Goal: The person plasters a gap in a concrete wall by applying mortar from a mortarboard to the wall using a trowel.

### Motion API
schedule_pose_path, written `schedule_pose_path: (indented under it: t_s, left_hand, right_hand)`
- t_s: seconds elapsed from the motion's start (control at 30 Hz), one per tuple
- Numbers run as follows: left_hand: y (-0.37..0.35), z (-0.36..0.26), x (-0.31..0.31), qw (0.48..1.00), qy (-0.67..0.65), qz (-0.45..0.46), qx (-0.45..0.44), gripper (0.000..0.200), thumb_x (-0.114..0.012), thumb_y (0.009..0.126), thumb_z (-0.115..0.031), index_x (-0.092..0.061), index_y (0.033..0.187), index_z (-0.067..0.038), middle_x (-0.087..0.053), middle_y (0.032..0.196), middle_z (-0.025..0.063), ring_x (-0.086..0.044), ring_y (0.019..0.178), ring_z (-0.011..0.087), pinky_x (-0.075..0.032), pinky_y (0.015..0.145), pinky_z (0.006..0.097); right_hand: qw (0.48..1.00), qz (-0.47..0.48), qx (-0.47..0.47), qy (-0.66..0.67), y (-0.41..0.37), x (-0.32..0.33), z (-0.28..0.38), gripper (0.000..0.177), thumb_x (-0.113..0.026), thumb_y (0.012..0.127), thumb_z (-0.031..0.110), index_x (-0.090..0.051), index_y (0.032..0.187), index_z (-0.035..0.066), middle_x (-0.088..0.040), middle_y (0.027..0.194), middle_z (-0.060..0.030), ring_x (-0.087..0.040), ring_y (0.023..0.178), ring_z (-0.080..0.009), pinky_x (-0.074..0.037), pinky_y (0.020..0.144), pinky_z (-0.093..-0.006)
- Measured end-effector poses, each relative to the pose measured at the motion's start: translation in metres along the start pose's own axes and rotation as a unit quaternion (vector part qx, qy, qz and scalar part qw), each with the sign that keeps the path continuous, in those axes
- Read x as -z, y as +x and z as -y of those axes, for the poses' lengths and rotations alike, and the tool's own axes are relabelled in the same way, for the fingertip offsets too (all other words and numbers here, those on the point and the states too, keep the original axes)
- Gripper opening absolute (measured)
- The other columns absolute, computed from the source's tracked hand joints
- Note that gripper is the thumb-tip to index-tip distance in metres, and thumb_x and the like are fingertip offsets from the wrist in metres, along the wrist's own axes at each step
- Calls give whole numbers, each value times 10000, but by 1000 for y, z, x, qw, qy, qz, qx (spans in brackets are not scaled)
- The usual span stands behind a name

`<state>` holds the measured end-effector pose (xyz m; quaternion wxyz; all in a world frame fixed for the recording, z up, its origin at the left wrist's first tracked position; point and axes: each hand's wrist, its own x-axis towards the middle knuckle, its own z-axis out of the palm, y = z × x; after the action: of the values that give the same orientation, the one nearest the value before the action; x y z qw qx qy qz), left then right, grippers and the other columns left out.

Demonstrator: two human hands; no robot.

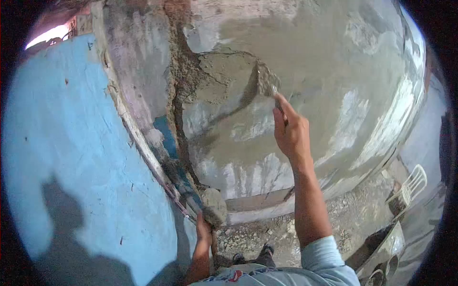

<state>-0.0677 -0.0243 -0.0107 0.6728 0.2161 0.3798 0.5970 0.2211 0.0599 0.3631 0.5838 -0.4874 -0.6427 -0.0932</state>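
A trowel point(267, 81) with mortar on its blade lies against the grey plastered wall point(315, 62). My right hand point(291, 128) is closed round its handle. Left of the blade, a rough patch of wet mortar point(219, 71) borders a dark vertical gap point(179, 95) in the wall. Low in the view, my left hand point(203, 229) is closed at the lower edge of a rounded, mortar-covered board or tool point(213, 205); its handle is mostly hidden by the fingers.
A blue wall point(95, 133) with shadows stands at the left, edged by a rough pale strip point(138, 138). Rubble point(253, 238) covers the floor by my feet. A white chair point(412, 183) and a mortar-stained container point(389, 243) are at the right.
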Motion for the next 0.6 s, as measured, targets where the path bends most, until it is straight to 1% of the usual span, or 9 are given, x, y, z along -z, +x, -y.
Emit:
schedule_pose_path:
  t_s: [0.03, 0.1, 0.13, 0.2, 0.33, 0.43, 0.47, 0.57, 0.6]
  left_hand:
    - [8, 5, 7, 1000, -5, -25, 8, 764, -457, 1035, -616, -422, 1527, -33, -520, 1490, 107, -514, 1332, 281, -385, 1112, 427]
    - [11, 4, 6, 999, 13, -30, 13, 739, -457, 1033, -613, -448, 1504, -42, -561, 1440, 109, -568, 1254, 277, -462, 1007, 417]
    - [-2, -9, -9, 1000, 15, -22, 16, 739, -458, 1032, -617, -453, 1499, -44, -570, 1428, 111, -582, 1231, 274, -479, 974, 414]
    - [-14, -21, -30, 999, 36, -36, -10, 746, -452, 1023, -648, -476, 1470, -51, -602, 1370, 104, -626, 1120, 261, -521, 855, 406]
    - [-5, -16, -27, 1000, 0, -1, 7, 723, -438, 1034, -647, -489, 1449, -57, -631, 1292, 86, -635, 1041, 248, -520, 819, 416]
    - [5, 3, 2, 999, -17, -16, 29, 698, -441, 1044, -625, -494, 1446, -57, -645, 1256, 80, -637, 1029, 244, -519, 824, 421]
    - [5, 6, 5, 999, -14, -20, 23, 693, -447, 1045, -618, -496, 1448, -56, -646, 1265, 81, -636, 1053, 247, -517, 844, 423]
    - [2, 8, -5, 1000, -23, -1, 3, 682, -459, 1045, -605, -512, 1441, -53, -647, 1279, 84, -637, 1084, 248, -519, 869, 425]
    - [3, 6, -7, 1000, -23, 10, -4, 679, -462, 1044, -603, -519, 1437, -52, -648, 1282, 84, -638, 1088, 247, -522, 871, 424]
  right_hand:
    - [999, -4, -33, 26, -4, -4, -2, 327, -586, 1011, 119, -630, 1330, 62, -721, 951, -225, -717, 801, -350, -551, 731, -391]
    - [992, -13, -102, 80, -7, -10, -3, 316, -582, 1023, 121, -637, 1327, 58, -713, 910, -215, -699, 737, -258, -539, 720, -354]
    - [978, -4, -152, 143, -3, -12, 4, 323, -580, 1037, 166, -630, 1341, 68, -695, 874, -210, -618, 703, -164, -521, 702, -338]
    - [983, 51, -116, 133, 0, -29, 10, 314, -576, 1036, 178, -637, 1326, 73, -700, 906, -234, -667, 703, -237, -536, 700, -380]
    - [991, 97, -23, 83, -15, -62, 32, 299, -569, 1031, 218, -640, 1301, 114, -703, 970, -270, -715, 789, -424, -556, 709, -488]
    - [989, 144, -27, 19, -37, -65, 27, 295, -575, 1017, 240, -631, 1292, 147, -698, 1007, -283, -666, 885, -501, -547, 724, -554]
    - [988, 150, -15, 27, -49, -67, 16, 321, -578, 1016, 276, -613, 1318, 172, -701, 1007, -277, -676, 876, -498, -554, 730, -555]
    - [988, 153, -26, 13, -65, -51, 12, 314, -591, 1010, 244, -623, 1313, 170, -705, 989, -270, -670, 858, -506, -549, 721, -546]
    - [983, 172, -34, 55, -62, -43, 11, 306, -603, 1003, 206, -634, 1302, 150, -705, 959, -264, -675, 851, -496, -545, 711, -529]
